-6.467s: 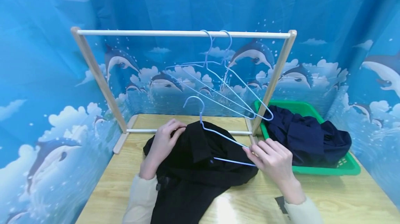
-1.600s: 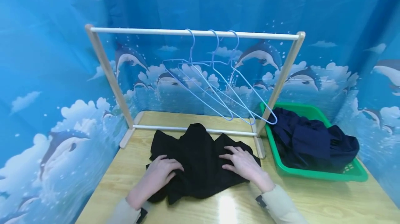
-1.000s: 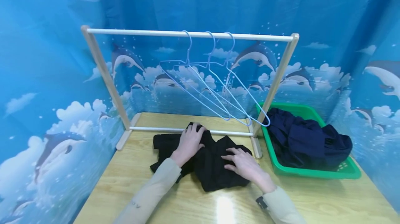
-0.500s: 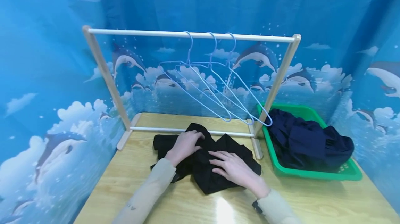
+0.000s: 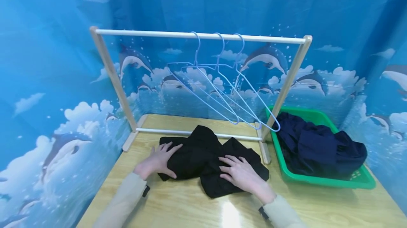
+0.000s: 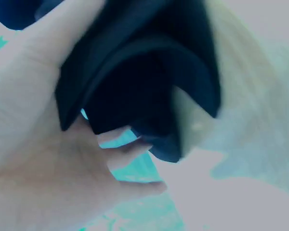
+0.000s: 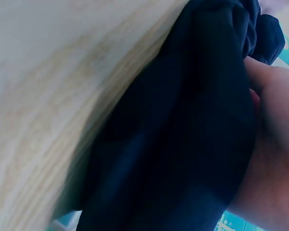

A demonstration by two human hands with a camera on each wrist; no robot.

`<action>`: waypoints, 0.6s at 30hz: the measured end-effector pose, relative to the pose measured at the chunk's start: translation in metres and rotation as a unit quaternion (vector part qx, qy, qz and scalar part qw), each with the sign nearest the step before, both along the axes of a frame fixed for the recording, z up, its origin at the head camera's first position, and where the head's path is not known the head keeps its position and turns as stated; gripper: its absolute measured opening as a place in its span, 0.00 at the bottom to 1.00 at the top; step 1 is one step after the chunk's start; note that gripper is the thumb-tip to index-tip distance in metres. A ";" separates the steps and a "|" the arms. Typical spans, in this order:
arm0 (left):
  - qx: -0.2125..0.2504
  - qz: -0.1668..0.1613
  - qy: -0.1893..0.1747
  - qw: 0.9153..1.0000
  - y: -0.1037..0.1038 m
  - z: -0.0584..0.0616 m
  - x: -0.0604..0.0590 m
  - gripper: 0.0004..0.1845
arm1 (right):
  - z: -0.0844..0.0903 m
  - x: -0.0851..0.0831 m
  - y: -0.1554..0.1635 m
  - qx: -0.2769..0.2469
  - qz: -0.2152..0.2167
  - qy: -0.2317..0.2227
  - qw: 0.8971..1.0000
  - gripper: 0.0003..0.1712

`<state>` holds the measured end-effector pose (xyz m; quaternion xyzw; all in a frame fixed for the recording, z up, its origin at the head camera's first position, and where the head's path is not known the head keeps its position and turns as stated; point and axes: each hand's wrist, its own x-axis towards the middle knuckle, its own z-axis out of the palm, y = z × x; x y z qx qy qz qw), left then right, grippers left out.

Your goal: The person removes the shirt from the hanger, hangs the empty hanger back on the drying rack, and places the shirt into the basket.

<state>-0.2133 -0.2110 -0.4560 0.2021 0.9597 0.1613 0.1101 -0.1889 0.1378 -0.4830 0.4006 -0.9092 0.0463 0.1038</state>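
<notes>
A black garment [image 5: 203, 153], bunched and partly folded, lies on the table in front of the rack. My left hand [image 5: 159, 161] is at its left edge, fingers spread and thumb apart; in the left wrist view a loose fold of the black cloth [image 6: 135, 91] stands between thumb and fingers. On the garment's right part rests my right hand [image 5: 240, 175], its fingers extended over the fabric. The right wrist view shows the cloth [image 7: 178, 130] beside the palm, with most of that hand's fingers hidden.
Three blue wire hangers [image 5: 219, 67] hang from the white rail [image 5: 152, 34] of a wooden-ended rack. To the right, a green basket [image 5: 324, 182] holds dark navy clothing [image 5: 318, 146]. A dolphin-print curtain surrounds the wooden table [image 5: 178, 206].
The hanger that was in the garment now hangs on the rail with the other two. The black garment has been folded smaller. Lately my left hand moved from its middle to its left edge.
</notes>
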 end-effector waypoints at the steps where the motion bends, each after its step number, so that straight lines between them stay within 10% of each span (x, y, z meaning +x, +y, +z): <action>1: 0.001 0.002 -0.003 1.000 -0.003 -0.002 0.000 0.55 | 0.000 0.002 0.001 0.004 -0.001 -0.001 1.000 0.17; 11: -0.033 -0.004 0.132 0.991 0.006 -0.002 -0.026 0.34 | 0.003 0.009 0.004 0.024 -0.007 -0.002 1.000 0.18; 18: 0.008 0.026 0.314 0.949 0.047 0.040 -0.028 0.27 | -0.002 0.014 0.004 0.032 -0.027 -0.012 0.999 0.15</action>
